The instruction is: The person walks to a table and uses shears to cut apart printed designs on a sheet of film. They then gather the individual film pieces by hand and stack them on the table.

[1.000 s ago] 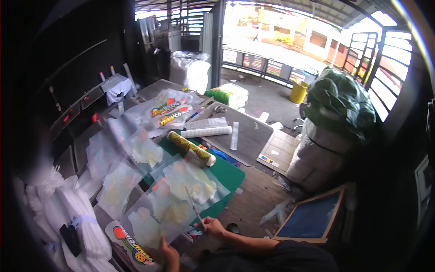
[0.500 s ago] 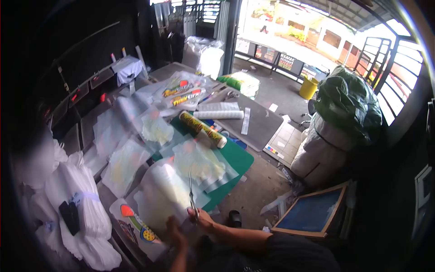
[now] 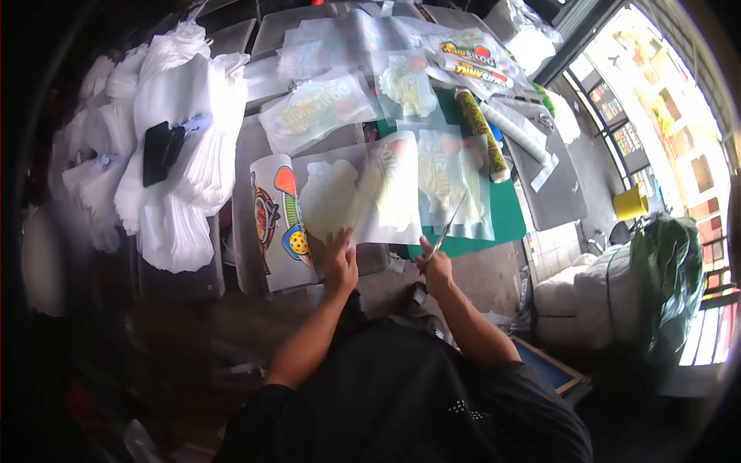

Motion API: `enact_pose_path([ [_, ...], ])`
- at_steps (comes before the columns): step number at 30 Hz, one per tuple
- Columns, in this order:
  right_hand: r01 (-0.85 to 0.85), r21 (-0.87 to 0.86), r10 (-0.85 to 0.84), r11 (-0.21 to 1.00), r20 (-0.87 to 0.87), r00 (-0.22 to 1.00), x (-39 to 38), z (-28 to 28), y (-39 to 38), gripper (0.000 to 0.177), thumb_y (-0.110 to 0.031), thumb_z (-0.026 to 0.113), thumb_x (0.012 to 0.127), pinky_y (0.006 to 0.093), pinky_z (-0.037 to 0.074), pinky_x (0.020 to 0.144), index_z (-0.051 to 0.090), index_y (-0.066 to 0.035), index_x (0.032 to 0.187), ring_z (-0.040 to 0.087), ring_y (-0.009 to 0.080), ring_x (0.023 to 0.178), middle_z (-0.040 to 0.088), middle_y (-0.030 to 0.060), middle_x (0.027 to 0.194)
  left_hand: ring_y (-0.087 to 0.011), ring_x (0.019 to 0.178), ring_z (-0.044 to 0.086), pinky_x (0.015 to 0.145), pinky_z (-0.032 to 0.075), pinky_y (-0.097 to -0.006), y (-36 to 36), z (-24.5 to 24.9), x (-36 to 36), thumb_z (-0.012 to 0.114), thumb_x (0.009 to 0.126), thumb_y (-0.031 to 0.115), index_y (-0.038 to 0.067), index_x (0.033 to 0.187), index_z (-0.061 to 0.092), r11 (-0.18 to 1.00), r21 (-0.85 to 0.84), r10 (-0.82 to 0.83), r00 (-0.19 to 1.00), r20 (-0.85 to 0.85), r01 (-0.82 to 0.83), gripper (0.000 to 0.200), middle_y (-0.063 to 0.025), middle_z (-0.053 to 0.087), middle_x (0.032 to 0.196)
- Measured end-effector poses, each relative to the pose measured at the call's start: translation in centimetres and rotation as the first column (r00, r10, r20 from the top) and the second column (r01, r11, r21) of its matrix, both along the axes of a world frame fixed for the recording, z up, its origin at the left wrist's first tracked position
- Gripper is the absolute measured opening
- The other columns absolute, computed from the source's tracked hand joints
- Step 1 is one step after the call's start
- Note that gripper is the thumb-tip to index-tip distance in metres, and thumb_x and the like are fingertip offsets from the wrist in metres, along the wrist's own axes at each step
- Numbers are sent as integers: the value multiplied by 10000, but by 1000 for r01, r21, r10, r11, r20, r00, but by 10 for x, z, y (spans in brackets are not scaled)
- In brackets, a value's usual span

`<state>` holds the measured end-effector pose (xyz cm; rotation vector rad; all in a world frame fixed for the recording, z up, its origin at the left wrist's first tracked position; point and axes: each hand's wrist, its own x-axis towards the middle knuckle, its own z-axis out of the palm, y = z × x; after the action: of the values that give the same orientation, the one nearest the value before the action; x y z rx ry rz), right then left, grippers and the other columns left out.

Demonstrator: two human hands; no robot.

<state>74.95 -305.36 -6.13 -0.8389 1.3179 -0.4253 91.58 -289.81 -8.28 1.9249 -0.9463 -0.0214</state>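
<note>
My right hand is closed around the handles of a pair of scissors, whose blades point up and away from me over the sheets. My left hand lies with fingers stretched out at the lower edge of a translucent sheet bearing a pale printed shape. Just right of those fingers, another translucent sheet bulges up, its pale yellowish print showing through. A white sheet with colourful food graphics is left of my left hand. More printed sheets lie beyond the scissors on a green cutting mat.
White bundled bags with a black phone-like object are piled at the left. A patterned roll and a white roll lie on the right of the table. Wrapped bundles and a yellow bucket stand at right.
My view has swung left and down, so the white bags and my torso show more fully. The left hand's fingers are now spread on a sheet; the scissors remain in the right hand.
</note>
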Motion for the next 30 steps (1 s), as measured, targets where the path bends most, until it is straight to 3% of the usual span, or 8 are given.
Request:
enact_pose_path([
  [4, 128, 144, -146, 981, 121, 982, 2, -1, 10, 524, -301, 738, 797, 272, 490, 600, 527, 57, 1117, 555, 158, 687, 541, 136, 964, -319, 1240, 456, 1040, 199, -608, -7, 10, -6, 511, 884, 161, 178, 1340, 471, 920, 300, -331, 909, 254, 252, 458, -83, 511, 1329],
  [7, 64, -106, -34, 992, 260, 965, 22, 1, -4, 385, -183, 741, 787, 272, 475, 602, 533, 33, 1027, 554, 150, 669, 567, 118, 904, -306, 1260, 434, 1047, 189, -595, -17, 6, -15, 537, 856, 167, 176, 1336, 474, 914, 331, -323, 914, 244, 234, 484, -81, 506, 1333],
  [11, 232, -350, -183, 908, 166, 969, 34, 19, -32, 271, -58, 750, 741, 262, 431, 551, 498, -45, 838, 534, 113, 627, 563, 25, 712, -271, 1253, 419, 1032, 213, -580, -18, -1, -5, 572, 796, 155, 175, 1263, 526, 921, 383, -217, 908, 360, 68, 470, -69, 526, 1277],
  [17, 46, -690, -222, 722, -168, 960, -15, 31, -63, 346, -183, 799, 697, 331, 470, 574, 516, -16, 803, 563, 167, 630, 578, 83, 682, -395, 1292, 349, 1071, 242, -537, 12, -33, 57, 554, 771, 124, 98, 1282, 516, 905, 415, -279, 866, 415, 93, 513, -171, 438, 1369],
  [24, -22, -611, -234, 792, -336, 912, -50, -8, -60, 347, -245, 758, 716, 337, 489, 610, 564, 1, 866, 607, 210, 649, 618, 105, 723, -392, 1350, 260, 1081, 182, -590, 2, 0, 47, 632, 736, 254, 122, 1347, 447, 817, 574, -273, 915, 297, 57, 652, -181, 343, 1437],
  [27, -24, -436, -79, 899, -217, 973, -70, -2, -38, 368, -336, 755, 756, 300, 476, 599, 567, -28, 832, 576, 151, 609, 601, 50, 706, -380, 1363, 240, 1093, 173, -572, 7, 8, 53, 673, 713, 314, 103, 1361, 419, 811, 580, -276, 924, 265, 76, 728, -186, 322, 1448],
  [29, -228, -114, 242, 967, 138, 960, -90, 13, -33, 438, -441, 745, 762, 280, 460, 570, 581, -43, 848, 557, 109, 613, 590, 14, 688, -374, 1370, 229, 1101, 165, -561, 3, 14, 50, 692, 700, 346, 92, 1371, 401, 822, 560, -288, 924, 250, 105, 773, -188, 313, 1452],
  [30, -388, -126, 400, 913, 96, 911, -100, 32, -26, 393, -439, 713, 797, 255, 434, 539, 596, -68, 846, 541, 96, 596, 563, -9, 675, -375, 1368, 231, 1106, 162, -553, -1, 22, 47, 696, 698, 359, 85, 1376, 390, 804, 590, -278, 923, 268, 71, 792, -195, 311, 1451],
])
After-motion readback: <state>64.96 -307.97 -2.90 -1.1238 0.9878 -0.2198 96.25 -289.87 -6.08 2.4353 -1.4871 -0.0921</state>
